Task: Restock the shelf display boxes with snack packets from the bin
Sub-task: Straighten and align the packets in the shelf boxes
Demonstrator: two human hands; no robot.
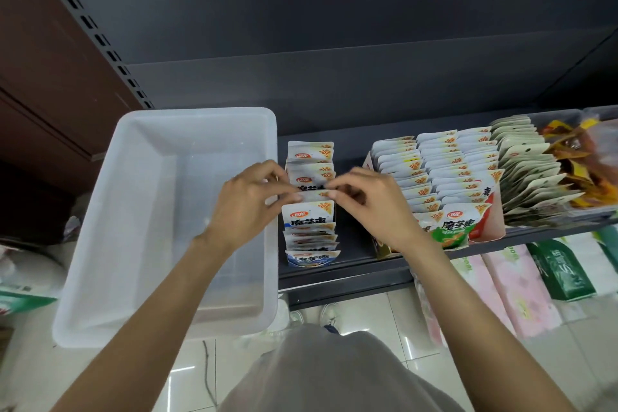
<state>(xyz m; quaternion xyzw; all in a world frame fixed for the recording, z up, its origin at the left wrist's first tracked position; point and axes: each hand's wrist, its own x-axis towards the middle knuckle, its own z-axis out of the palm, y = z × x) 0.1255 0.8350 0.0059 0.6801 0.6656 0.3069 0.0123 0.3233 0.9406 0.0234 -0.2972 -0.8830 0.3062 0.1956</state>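
Observation:
A row of white and blue snack packets [309,227] stands upright on the dark shelf [354,264], running front to back. My left hand [249,199] and my right hand [371,201] both pinch the top edge of one packet [316,195] in the middle of that row, from either side. A translucent white bin [167,221] sits to the left of the row; it looks empty inside. Further right, display boxes [485,224] hold rows of similar white packets with green and red fronts.
Beige packets [531,170] and orange-brown packets [575,157] fill trays at the shelf's right end. Tissue packs [508,288] lie on the shelf below. A brown cabinet [43,60] stands at the left. Tiled floor shows underneath.

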